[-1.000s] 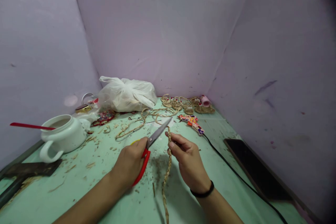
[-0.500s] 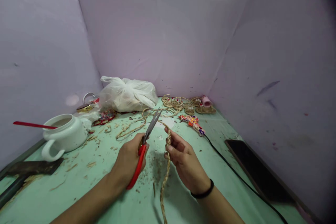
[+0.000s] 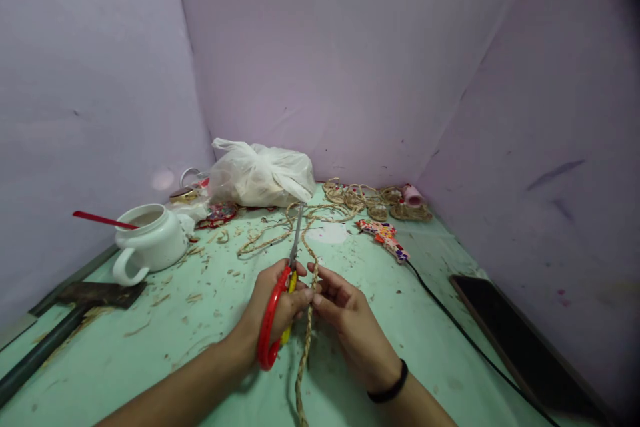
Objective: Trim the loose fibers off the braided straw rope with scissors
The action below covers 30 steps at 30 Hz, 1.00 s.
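My left hand [image 3: 273, 297] is closed around red-and-yellow-handled scissors [image 3: 270, 320], whose closed-looking blades point away from me. Its thumb tip meets the braided straw cord [image 3: 305, 353]. On the other side, my right hand [image 3: 353, 320], with a black band on the wrist, pinches the same cord between thumb and fingers. The cord hangs down toward the near edge and runs off beyond the hands to loose loops on the green table [image 3: 240, 347].
A white pot [image 3: 155, 240] with a red stick and a hammer [image 3: 100, 295] lie left. Behind are a plastic bag [image 3: 263, 177] and woven straw pieces [image 3: 377, 212]. At right are a floral-covered tool [image 3: 385, 237] with black cable and a dark phone-like slab [image 3: 520, 340].
My left hand has brought the scissors in beside the cord, and its thumb now meets it near my right fingers. The scissors stand more upright. The view has shifted left.
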{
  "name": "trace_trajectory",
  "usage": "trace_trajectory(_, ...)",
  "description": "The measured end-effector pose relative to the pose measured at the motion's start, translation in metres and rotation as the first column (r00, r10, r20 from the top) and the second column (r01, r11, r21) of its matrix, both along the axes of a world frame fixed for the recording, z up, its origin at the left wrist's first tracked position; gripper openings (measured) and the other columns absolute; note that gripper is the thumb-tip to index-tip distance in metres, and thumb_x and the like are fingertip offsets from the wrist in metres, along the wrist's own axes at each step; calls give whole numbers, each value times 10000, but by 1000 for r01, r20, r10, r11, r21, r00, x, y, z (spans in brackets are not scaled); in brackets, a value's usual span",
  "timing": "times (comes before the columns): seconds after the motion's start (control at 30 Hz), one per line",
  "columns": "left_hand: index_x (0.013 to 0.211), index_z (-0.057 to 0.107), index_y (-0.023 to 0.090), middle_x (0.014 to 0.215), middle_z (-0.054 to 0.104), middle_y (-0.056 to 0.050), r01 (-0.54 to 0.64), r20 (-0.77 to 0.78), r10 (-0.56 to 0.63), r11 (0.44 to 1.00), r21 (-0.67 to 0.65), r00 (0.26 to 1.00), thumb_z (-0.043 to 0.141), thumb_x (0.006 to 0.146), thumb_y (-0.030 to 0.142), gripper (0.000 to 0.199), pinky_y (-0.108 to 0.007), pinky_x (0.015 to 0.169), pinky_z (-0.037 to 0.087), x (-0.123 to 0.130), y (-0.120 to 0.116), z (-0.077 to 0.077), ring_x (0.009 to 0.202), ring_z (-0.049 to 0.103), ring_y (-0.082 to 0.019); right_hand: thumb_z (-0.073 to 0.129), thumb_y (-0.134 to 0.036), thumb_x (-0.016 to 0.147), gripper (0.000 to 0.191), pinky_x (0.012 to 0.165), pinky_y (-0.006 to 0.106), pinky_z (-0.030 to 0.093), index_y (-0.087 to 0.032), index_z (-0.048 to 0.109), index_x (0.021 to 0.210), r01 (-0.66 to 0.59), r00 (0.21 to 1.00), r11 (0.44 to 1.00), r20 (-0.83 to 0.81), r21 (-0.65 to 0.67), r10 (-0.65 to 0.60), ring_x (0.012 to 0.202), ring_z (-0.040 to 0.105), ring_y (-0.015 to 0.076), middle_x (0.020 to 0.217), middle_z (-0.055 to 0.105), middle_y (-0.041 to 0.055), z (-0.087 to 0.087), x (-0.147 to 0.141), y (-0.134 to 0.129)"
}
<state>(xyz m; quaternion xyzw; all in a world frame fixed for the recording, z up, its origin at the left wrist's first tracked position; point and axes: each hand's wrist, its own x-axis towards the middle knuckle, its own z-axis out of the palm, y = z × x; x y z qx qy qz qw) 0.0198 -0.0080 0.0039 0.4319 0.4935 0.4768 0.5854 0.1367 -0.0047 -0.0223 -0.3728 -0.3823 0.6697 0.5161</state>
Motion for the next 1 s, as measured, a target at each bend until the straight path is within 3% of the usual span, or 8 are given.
trace_trajectory(0.13,796,415,199,436,430,108,18,-33,-18,1000,-2,999,573,578,201,269,-143,359,284,0,1,1,361,374,-48,715,-214,559,425,490,215,353,-165,641,974,-3,998,1000,64,17,2,549,448,90,653,534,-18,3,-1,-1)
trace_trajectory(0.27,801,407,200,444,454,105,31,-84,-30,999,12,996,555,574,187,271,-149,355,281,0,0,-2,346,373,-48,713,-178,513,317,493,216,384,-141,662,823,-2,1000,996,-12,-84,1,573,491,102,714,575,15,7,1,0)
trace_trajectory(0.37,796,414,194,459,461,102,57,-175,-50,998,37,983,544,577,157,258,-153,375,288,1,-3,-5,353,348,-38,714,-230,524,244,464,201,373,-120,653,733,74,997,979,-12,-192,-77,499,475,84,598,558,5,10,4,3)
trace_trajectory(0.57,760,453,176,541,480,66,145,-381,-87,981,127,920,534,581,125,203,-177,445,344,4,-11,-1,474,431,-74,692,-316,581,234,349,164,230,-91,639,617,27,983,966,182,-256,21,351,314,32,401,425,-50,9,11,7)
trace_trajectory(0.67,761,456,177,555,475,63,160,-449,-74,974,158,890,528,596,124,187,-183,457,347,6,-13,-1,488,432,-81,723,-266,534,198,364,155,278,-105,623,593,-16,999,950,44,-312,32,378,356,33,462,506,-31,8,14,9)
trace_trajectory(0.83,756,435,186,528,431,76,179,-432,-91,970,167,897,520,626,155,159,-180,434,319,9,-12,-6,460,381,-78,747,-198,473,196,428,159,364,-134,581,555,-36,965,913,-250,-406,-74,426,458,56,503,576,-15,12,12,9)
trace_trajectory(0.9,737,437,185,531,430,73,190,-434,-94,965,183,896,521,624,149,146,-180,442,319,10,-12,-8,467,376,-78,735,-194,470,190,405,160,336,-134,562,521,-32,961,914,-263,-404,-83,408,443,55,471,557,-18,14,10,8)
trace_trajectory(1.0,766,421,192,507,390,87,205,-409,-124,966,160,904,522,652,172,153,-178,431,305,7,-10,-8,439,351,-73,735,-235,510,192,407,164,319,-120,589,556,85,984,959,-126,-271,-123,414,427,49,493,568,-10,16,10,7)
